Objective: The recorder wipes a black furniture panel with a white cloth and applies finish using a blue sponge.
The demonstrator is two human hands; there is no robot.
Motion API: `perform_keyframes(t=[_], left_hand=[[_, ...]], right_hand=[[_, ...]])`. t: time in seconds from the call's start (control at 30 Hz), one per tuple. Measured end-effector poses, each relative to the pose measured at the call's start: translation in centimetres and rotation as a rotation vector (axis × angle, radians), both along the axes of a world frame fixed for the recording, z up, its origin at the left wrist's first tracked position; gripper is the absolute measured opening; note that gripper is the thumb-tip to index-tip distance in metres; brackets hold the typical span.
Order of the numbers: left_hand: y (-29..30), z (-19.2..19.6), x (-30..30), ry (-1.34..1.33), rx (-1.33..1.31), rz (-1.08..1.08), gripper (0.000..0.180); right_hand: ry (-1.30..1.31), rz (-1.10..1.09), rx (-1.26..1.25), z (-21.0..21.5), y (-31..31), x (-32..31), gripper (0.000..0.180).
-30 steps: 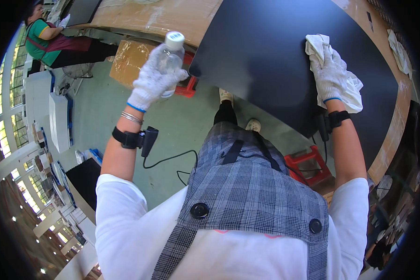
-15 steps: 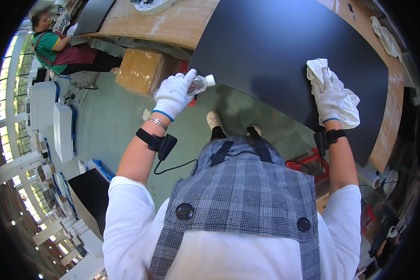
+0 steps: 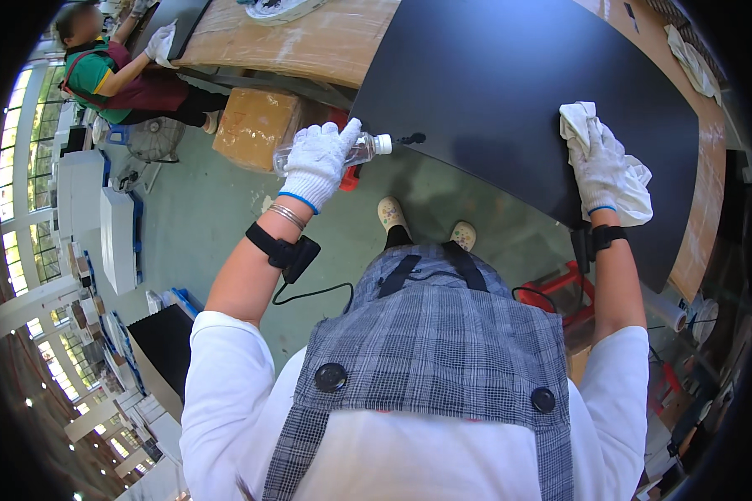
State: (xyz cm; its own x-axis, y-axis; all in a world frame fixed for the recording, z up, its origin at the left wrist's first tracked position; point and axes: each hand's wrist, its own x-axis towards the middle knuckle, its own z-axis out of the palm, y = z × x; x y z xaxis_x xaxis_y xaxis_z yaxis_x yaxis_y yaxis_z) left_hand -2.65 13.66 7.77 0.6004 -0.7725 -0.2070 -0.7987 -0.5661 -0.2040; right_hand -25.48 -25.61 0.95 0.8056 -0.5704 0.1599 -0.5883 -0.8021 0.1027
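My left hand [image 3: 319, 159], in a white knit glove, is closed around a clear plastic bottle [image 3: 361, 150] lying on its side. Its white cap [image 3: 383, 144] points right, toward the near left corner of a large black panel [image 3: 510, 92]. A small dark wet patch [image 3: 414, 138] shows on the panel just beyond the cap. On the panel's right part, my gloved right hand [image 3: 597, 171] presses a crumpled white cloth [image 3: 637, 192] against the surface. Some of the cloth is hidden under the hand.
The panel lies on a wooden table [image 3: 309, 42] covered in plastic film. A wrapped cardboard box [image 3: 255, 125] stands below at the left. Another cloth [image 3: 692, 63] rests at the far right. A co-worker [image 3: 113, 79] handles a dark panel [image 3: 171, 25] at the far left. A red stool [image 3: 572, 292] is near my right arm.
A dark wet patch has appeared on the panel in front of the bottle's cap. Both my hands have shifted slightly right in view. The co-worker's hands have moved up and over their panel.
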Motion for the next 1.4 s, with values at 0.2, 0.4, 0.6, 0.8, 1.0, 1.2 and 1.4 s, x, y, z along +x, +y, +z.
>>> perform_keyframes(t=[0.2,0.4,0.6,0.8,1.0,1.2,1.4], left_hand=[[1.1,-0.2,0.7,-0.035,0.010,0.050,0.067],[2.4,0.3,1.7,-0.063,0.059,0.143,0.051],[4.4,-0.6,3.0,-0.145,0.073,0.164,0.068],[4.4,0.1,2.7,-0.092,0.034,0.232,0.070],[4.9,-0.4,2.4,-0.061,0.009,0.313,0.072],[5.7,0.0,0.9,0.184,-0.240,0.586,0.079],[7.9,-2.1,-1.8,0.381,-0.684,0.765,0.086]], right_hand=[[0.006,-0.020,-0.002,-0.3,0.0,0.0,0.060],[0.015,-0.023,0.004,0.0,0.2,0.1,0.061],[0.003,-0.020,0.013,-0.3,-0.1,0.0,0.061],[0.032,-0.054,0.050,0.5,0.6,0.3,0.061],[-0.073,0.077,-0.085,-0.2,-0.3,-0.5,0.061],[-0.101,0.427,0.264,1.1,4.0,-1.6,0.065],[0.054,0.766,0.172,2.1,12.3,3.2,0.058]])
